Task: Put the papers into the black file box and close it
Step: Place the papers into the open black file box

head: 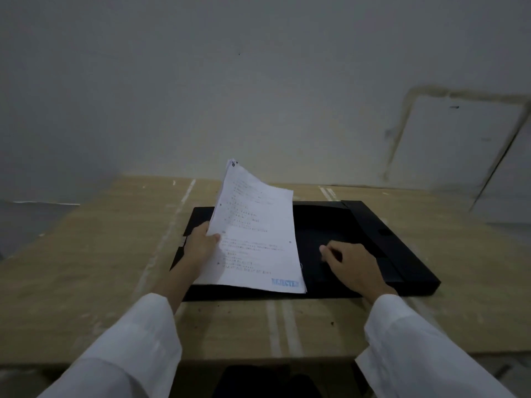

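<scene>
A flat black file box [402, 245] lies open on the wooden table, with its lid spread out to the left. My left hand [201, 245] grips the left edge of a stack of white printed papers [255, 234], tilted up over the box's left half. A blue stamp reading "REJECTED" shows at the papers' near right corner. My right hand [353, 268] rests on the dark inside of the box, fingers curled and pointing left, with nothing in it. The papers hide the part of the box beneath them.
The light wooden table [100, 268] has pale tape strips running across it and ends at a near edge below my sleeves. A plain wall stands close behind the table. A pale board [459, 139] leans against the wall at the back right.
</scene>
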